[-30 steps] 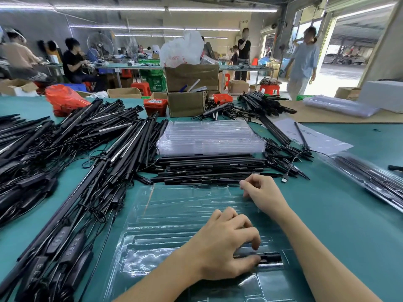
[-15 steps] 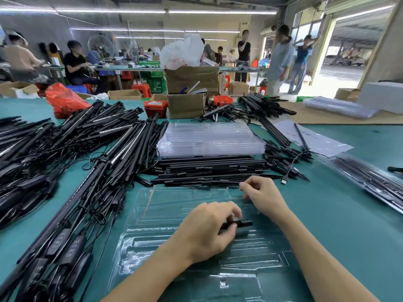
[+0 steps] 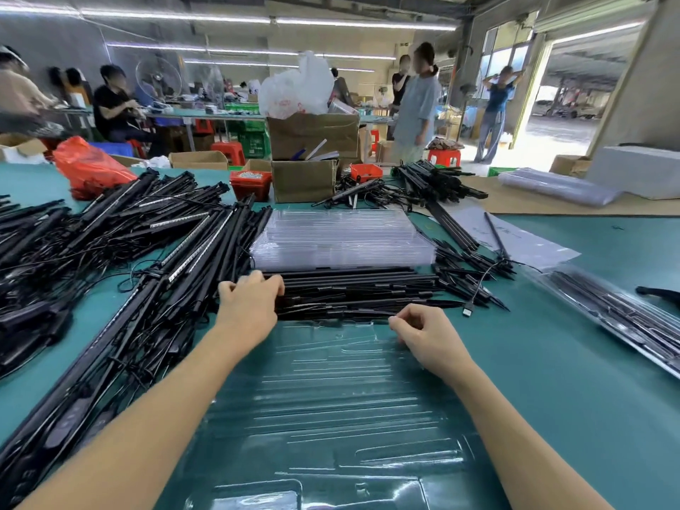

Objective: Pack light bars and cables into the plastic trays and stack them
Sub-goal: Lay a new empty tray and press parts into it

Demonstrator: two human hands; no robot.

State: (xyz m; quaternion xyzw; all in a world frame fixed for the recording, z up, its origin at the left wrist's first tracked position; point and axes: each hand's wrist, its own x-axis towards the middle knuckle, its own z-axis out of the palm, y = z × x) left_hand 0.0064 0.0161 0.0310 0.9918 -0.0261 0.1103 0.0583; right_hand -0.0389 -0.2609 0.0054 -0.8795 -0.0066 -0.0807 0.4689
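Head camera looks down over a wide teal-green worktable (image 3: 574, 380) in a large workshop lit by long ceiling tube lights (image 3: 176, 16), with an open doorway to daylight at the far right. Across the room, people sit at a second green bench and others stand near red plastic stools (image 3: 443, 157). At the table's far edge stand brown cardboard boxes (image 3: 304, 184), one topped by a white plastic bag (image 3: 294, 88), along with a red plastic bag (image 3: 90, 167) and small red bins (image 3: 250, 184). A printed paper sheet (image 3: 522, 241) lies to the right; its writing is too small to read, and no brand or label is legible anywhere.

A clear moulded plastic tray (image 3: 331, 406) lies flat on the table directly before the person, between both forearms; its long grooves and end pockets show only as glare lines. Just beyond it sits a row of slim black light bars (image 3: 353, 292) laid crosswise, and behind those a stack of clear plastic trays (image 3: 342, 241). A large heap of black light bars with cables and inline controllers (image 3: 121, 288) spreads over the left side. A packed tray (image 3: 625, 318) lies at the right.

The left hand (image 3: 250, 307) reaches to the left end of the crosswise bars, fingers curled over them; whether it actually grips one cannot be told. The right hand (image 3: 427, 334) rests at the tray's far edge, fingers curled with thumb and forefinger pinched together, apparently on the tray's rim.
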